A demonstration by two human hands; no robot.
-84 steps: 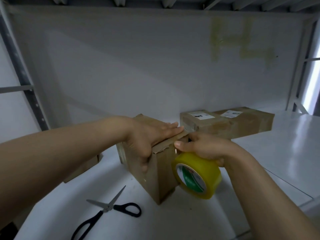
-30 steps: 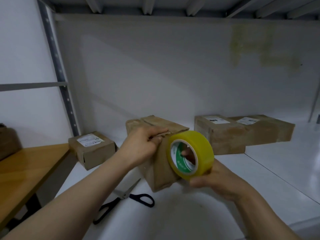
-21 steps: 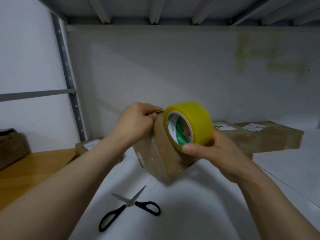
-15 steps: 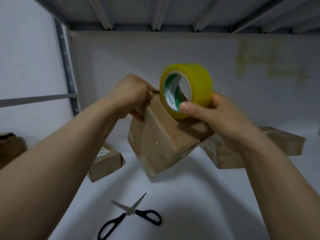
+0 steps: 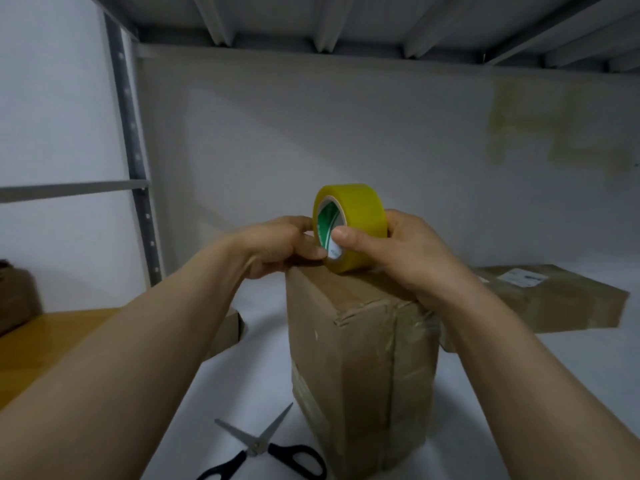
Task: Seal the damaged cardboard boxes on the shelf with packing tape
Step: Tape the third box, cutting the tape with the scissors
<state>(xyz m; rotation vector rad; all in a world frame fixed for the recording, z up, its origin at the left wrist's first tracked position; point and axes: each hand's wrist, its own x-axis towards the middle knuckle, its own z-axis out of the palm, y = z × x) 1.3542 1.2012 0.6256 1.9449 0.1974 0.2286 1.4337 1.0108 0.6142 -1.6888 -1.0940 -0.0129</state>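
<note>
A white shelf board is seen spreading from near to far, closed at the far side by a pale back wall and crossed above by grey ribs. At the left a perforated metal upright is fixed, and beyond it a wooden tabletop is seen with a dark brown box at its far left edge.

In the middle of the shelf a cardboard box is stood on end, its near corner turned toward the camera. Its sides are creased, and old tape is seen running across and down them. A flat box is laid to the right and farther back, well apart from the upright one, with a white label on its top. A small box is partly hidden behind the left forearm.

The top far-left edge of the cardboard box is gripped by the left hand, fingers curled over it and thumb laid just beside the roll; whether a tape end is also pinched cannot be told. A yellow tape roll is held on edge by the right hand, thumb across its green-and-white core and fingers wrapped behind it, and it is set touching the top of the box.

Black-handled scissors are laid on the shelf near the box's left side, blades parted and pointing away.
</note>
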